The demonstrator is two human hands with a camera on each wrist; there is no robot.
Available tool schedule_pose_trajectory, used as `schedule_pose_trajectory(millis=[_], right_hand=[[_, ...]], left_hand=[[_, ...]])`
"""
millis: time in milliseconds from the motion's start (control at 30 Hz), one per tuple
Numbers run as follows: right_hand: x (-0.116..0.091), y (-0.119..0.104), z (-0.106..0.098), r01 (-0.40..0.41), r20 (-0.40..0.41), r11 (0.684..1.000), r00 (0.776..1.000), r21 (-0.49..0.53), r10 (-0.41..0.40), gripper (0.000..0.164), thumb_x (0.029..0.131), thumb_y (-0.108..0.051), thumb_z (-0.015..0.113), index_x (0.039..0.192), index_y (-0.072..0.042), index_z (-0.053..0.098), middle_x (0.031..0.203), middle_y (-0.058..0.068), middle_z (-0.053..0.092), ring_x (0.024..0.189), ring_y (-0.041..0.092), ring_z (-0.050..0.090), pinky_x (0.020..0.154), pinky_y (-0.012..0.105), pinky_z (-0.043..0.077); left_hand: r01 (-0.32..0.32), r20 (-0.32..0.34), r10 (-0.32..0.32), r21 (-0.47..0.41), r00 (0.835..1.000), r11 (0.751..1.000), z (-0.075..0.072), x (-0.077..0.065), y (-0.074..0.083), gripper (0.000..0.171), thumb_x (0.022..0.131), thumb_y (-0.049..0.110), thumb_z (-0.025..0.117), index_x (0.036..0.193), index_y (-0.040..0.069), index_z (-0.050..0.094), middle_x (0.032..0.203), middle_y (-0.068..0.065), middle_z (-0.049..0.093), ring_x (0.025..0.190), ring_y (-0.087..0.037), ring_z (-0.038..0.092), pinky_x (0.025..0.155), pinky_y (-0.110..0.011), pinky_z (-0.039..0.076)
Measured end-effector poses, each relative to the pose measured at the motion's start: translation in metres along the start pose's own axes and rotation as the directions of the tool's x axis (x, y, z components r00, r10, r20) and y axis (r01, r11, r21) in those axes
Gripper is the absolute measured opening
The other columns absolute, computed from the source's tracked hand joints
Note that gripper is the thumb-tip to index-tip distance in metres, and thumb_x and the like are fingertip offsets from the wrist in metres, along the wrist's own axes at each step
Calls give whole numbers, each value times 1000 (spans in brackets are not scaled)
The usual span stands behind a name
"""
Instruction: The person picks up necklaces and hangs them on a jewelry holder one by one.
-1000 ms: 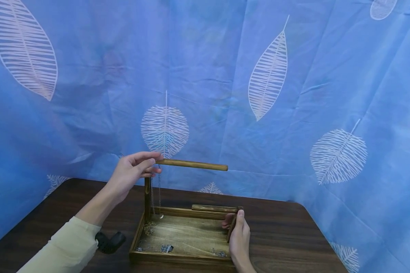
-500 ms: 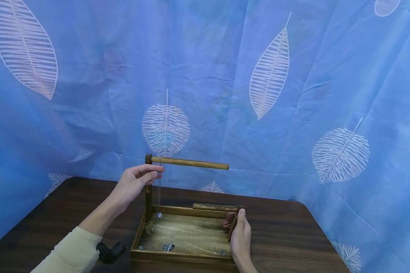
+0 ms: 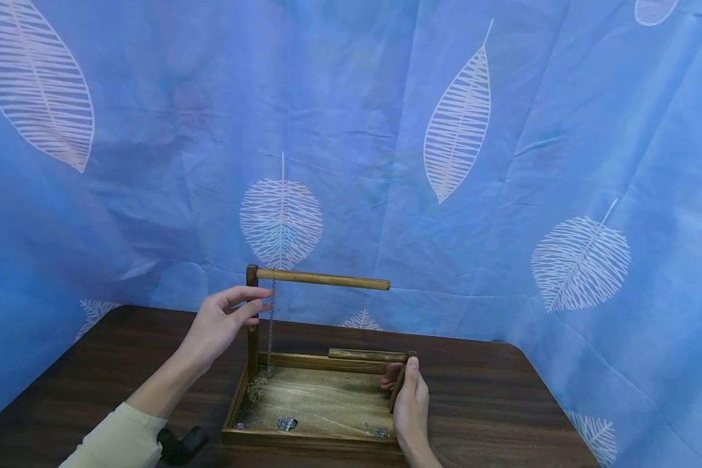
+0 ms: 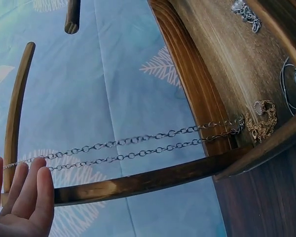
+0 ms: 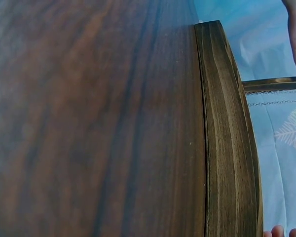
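Note:
A wooden jewelry stand has a tray base, a tall post with an upper bar, and a lower bar at right. A silver chain necklace hangs doubled from the upper bar near its post, its lower end down by the tray's back left corner. My left hand is at the chain's upper part, fingertips right at the links, its fingers loosely extended. My right hand grips the short right post below the lower bar, thumb in front, fingers behind.
In the tray lie a tangled gold chain at left, a silver clump at the front and a small silver piece at front right. The dark wooden table extends around it, with a blue leaf-print curtain behind.
My left hand has come down from the upper bar and slightly left, leaving the necklace hanging over the bar. The right hand keeps its grip on the short post.

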State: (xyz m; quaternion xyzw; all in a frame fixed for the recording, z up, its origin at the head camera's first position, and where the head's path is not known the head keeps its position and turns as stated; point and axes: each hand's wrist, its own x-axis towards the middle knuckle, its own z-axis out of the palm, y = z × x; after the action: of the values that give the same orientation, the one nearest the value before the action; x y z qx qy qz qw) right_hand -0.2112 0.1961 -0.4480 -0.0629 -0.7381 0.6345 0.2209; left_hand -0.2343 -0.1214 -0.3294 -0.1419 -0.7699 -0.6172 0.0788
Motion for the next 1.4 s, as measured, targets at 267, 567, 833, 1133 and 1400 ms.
schedule_pose_trajectory(millis=[267,567,833,1133,1400], right_hand=[[-1,-1,-1,-3,2,1000,1000,-9,3,71,110,-49,22,108,7,65,86,16,65,79,29,65,73,38,55],[-1,0,-1,1,6,1000,1000,-5,-1,69,110,-48,22,107,7,65,85,15,64,78,29,64,74,39,55],[0,1,-1,16,13,1000,1000,-5,-15,66,111,-44,20,107,5,65,85,14,64,77,28,64,72,37,55],[0,0,0,10,-5,1000,1000,-10,-10,69,111,-47,22,107,7,65,84,15,64,77,27,64,74,37,56],[0,0,0,-3,-6,1000,1000,-7,3,69,110,-48,23,107,7,65,84,15,64,78,28,64,74,38,56]], left_hand=[[-14,40,14,-1,999,1000,-2,-6,-5,32,103,22,62,129,4,66,130,-14,64,103,-24,70,91,-46,54],[88,27,-89,36,996,995,-1,-9,-30,34,99,21,68,127,2,67,122,-16,67,83,-28,71,70,-36,57],[105,119,-122,142,985,984,3,-12,-63,26,95,12,71,118,1,71,115,-13,68,66,-34,63,60,-43,54],[44,178,-150,491,973,870,13,-19,-82,16,88,5,76,104,8,76,92,2,70,72,-15,62,60,-36,52],[-26,219,-182,704,959,709,21,-20,-88,15,84,5,80,95,15,78,86,7,68,71,-11,62,57,-35,51]])
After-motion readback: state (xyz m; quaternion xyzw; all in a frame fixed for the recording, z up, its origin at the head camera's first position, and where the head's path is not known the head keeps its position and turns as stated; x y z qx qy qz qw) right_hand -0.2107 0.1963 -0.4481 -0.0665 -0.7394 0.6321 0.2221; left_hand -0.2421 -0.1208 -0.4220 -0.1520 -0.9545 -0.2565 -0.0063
